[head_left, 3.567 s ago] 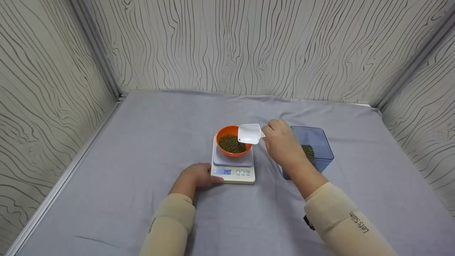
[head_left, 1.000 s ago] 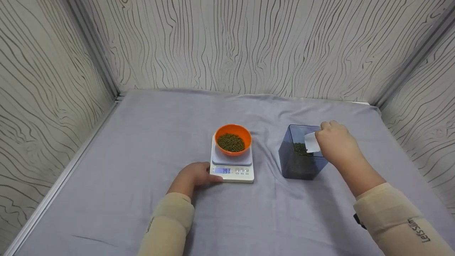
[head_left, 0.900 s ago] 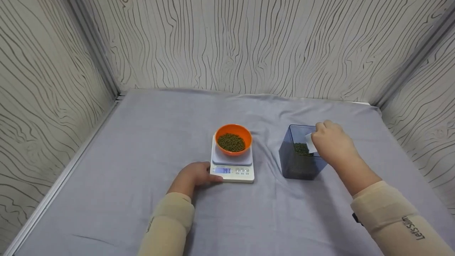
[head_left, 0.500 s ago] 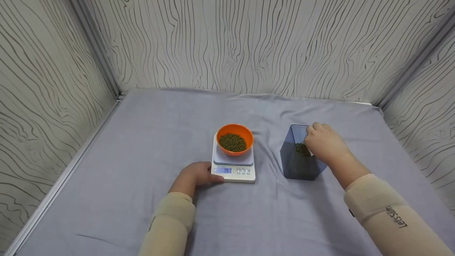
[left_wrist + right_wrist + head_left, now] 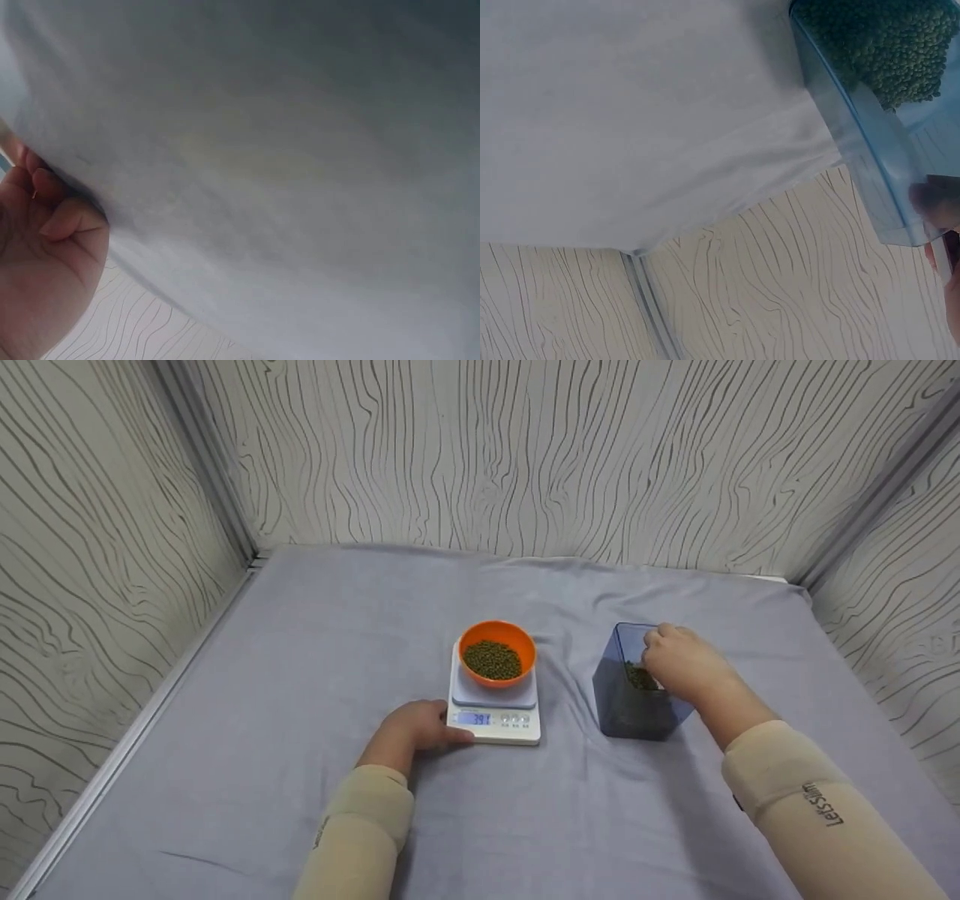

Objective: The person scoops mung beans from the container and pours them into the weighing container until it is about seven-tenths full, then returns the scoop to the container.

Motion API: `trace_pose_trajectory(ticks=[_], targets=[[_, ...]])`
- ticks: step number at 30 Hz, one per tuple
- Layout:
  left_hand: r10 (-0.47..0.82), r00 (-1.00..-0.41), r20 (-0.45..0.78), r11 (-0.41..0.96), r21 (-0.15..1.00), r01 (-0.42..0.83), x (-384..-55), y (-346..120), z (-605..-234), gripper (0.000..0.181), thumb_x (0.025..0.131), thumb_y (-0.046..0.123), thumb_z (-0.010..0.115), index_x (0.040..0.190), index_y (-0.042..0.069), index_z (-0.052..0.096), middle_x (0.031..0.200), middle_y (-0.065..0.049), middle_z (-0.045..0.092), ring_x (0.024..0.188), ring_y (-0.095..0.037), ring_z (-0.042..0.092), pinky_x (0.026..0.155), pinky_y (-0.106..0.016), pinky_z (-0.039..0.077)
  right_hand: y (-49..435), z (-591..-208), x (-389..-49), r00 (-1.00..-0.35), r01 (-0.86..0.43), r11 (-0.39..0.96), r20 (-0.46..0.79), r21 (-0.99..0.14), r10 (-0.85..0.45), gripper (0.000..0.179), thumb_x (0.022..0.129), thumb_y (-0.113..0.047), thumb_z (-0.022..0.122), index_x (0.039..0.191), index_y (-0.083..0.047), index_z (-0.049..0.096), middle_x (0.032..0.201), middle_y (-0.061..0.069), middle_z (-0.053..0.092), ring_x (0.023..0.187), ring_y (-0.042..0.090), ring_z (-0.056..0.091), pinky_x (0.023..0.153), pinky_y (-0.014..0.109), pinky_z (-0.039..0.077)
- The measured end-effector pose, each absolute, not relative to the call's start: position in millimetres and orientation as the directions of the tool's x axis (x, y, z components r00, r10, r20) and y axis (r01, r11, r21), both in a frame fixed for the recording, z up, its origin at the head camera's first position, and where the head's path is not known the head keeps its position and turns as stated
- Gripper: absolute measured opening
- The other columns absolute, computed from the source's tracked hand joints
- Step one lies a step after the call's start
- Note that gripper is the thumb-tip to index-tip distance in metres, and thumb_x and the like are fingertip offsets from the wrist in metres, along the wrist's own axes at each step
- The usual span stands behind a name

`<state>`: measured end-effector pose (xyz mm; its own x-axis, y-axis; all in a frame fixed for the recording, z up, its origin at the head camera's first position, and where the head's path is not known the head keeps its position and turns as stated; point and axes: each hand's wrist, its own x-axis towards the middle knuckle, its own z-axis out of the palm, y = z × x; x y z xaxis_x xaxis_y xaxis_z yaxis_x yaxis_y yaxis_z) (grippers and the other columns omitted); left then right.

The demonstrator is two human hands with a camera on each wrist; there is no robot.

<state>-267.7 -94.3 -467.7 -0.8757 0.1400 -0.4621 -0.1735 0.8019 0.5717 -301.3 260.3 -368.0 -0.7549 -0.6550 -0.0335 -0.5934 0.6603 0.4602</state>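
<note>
The left hand [image 5: 421,726] grips the near left corner of a white kitchen scale [image 5: 487,733], thumb along its front edge. In the left wrist view its fingers [image 5: 71,217] look curled, with the scale mostly out of sight. An orange bowl [image 5: 517,645] of small green beans [image 5: 491,661], likely mung beans, stands on the scale, whose display seems to read 391. My right hand [image 5: 686,664] is at the opening of a bluish clear container [image 5: 611,690], pinching a white scoop [image 5: 940,259] by its handle. The scoop's head is largely hidden inside, by more green beans [image 5: 900,52].
A wrinkled grey cloth [image 5: 315,660] covers the table. Wood-patterned panels [image 5: 480,457] stand behind and at both sides. The container stands to the right of the scale, with a strip of cloth between them.
Since the earliest frame, the right hand has carried the scoop from over the bowl to the container, then lower and leftward into it. The display went from about 390 to 391. The left hand stays.
</note>
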Motion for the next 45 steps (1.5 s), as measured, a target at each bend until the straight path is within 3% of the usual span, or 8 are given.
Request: trace_pose_trajectory(ticks=[13, 26, 45], targets=[[0.171, -0.888, -0.428, 0.812, 0.571, -0.119, -266.5, -92.2, -465.2, 0.050, 0.069, 0.053, 0.072, 0.106, 0.021, 0.063, 0.106, -0.002, 0.061, 0.093, -0.022, 0.049, 0.096, -0.041, 0.036, 275.9, -365.5, -299.6, -0.782, -0.609, 0.736, -0.071, 0.296, -0.619, 0.013, 0.074, 0.011, 0.060, 0.070, -0.001, 0.060, 0.071, 0.008, 0.047, 0.070, 0.028, 0.048, 0.066, 0.042, 0.045], [0.171, -0.880, -0.442, 0.807, 0.576, -0.132, -265.4, -93.2, -465.2, 0.049, 0.070, 0.053, 0.071, 0.104, 0.020, 0.063, 0.104, -0.002, 0.061, 0.093, -0.022, 0.050, 0.096, -0.042, 0.036, 287.4, -368.9, -302.4, -0.762, -0.646, 0.760, -0.005, 0.063, -0.647, 0.014, 0.063, 0.007, 0.069, 0.066, -0.005, 0.061, 0.065, 0.002, 0.046, 0.060, 0.022, 0.047, 0.059, 0.038, 0.042], [0.175, -0.885, -0.431, 0.803, 0.582, -0.124, -267.1, -96.6, -468.2, 0.045, 0.069, 0.054, 0.072, 0.100, 0.022, 0.064, 0.098, 0.001, 0.061, 0.087, -0.020, 0.049, 0.089, -0.038, 0.039, 273.6, -371.6, -306.1, -0.870, -0.472, 0.871, -0.092, -0.135, -0.485, 0.014, 0.068, 0.006, 0.061, 0.080, 0.003, 0.068, 0.081, 0.015, 0.065, 0.081, 0.036, 0.059, 0.074, 0.047, 0.048]])
